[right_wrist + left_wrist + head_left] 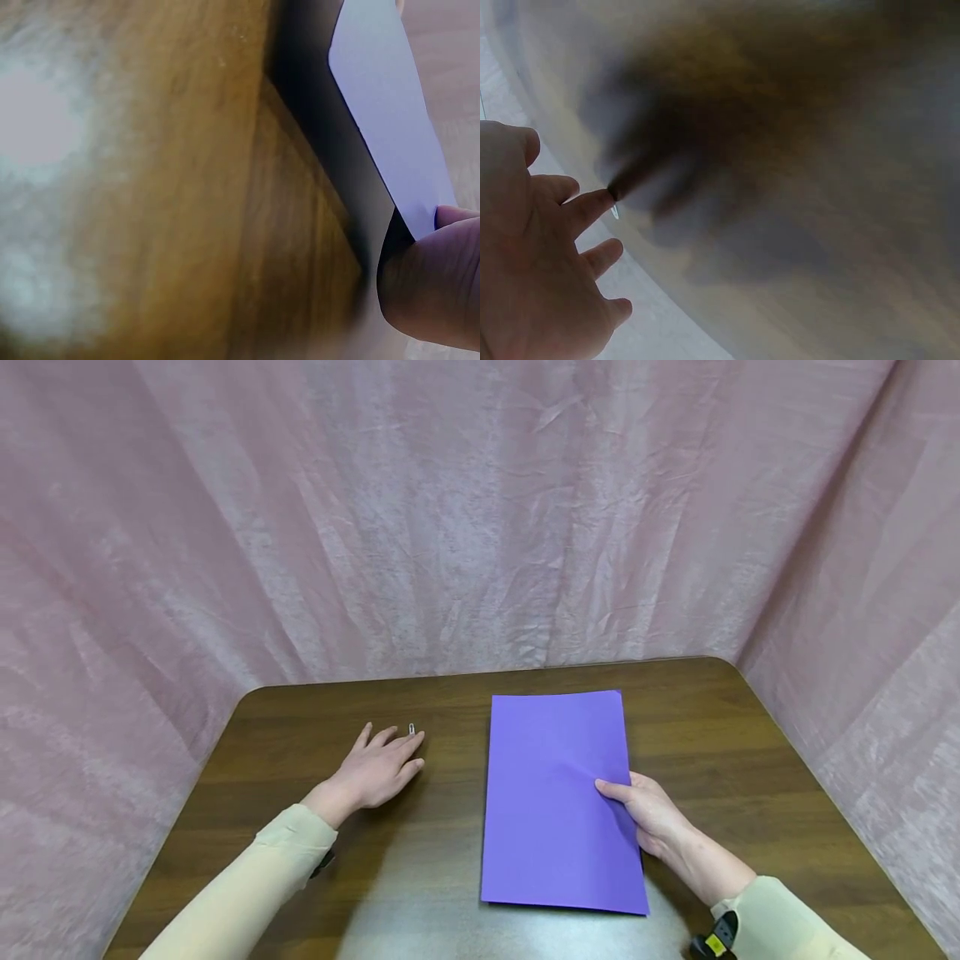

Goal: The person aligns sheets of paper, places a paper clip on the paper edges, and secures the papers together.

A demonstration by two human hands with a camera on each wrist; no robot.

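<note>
In the head view my left hand (pixel 372 774) is over the left part of the table, palm down with its fingers spread. A small silvery looped piece, like a paper clip (pixel 412 728), lies right by a fingertip; in the left wrist view a glint of the clip (pixel 616 211) shows beside the fingertip touching the table. My right hand (pixel 651 814) grips a purple sheet of paper (pixel 555 827) by its right edge, thumb on top, other fingers hidden beneath. In the right wrist view the paper (pixel 390 105) is raised off the table there.
The brown wooden table (pixel 450 860) has rounded far corners and a bright glare near its front. Pinkish curtains (pixel 480 527) hang behind it and along the sides. A dark wrist device (pixel 716 939) sits at the right cuff.
</note>
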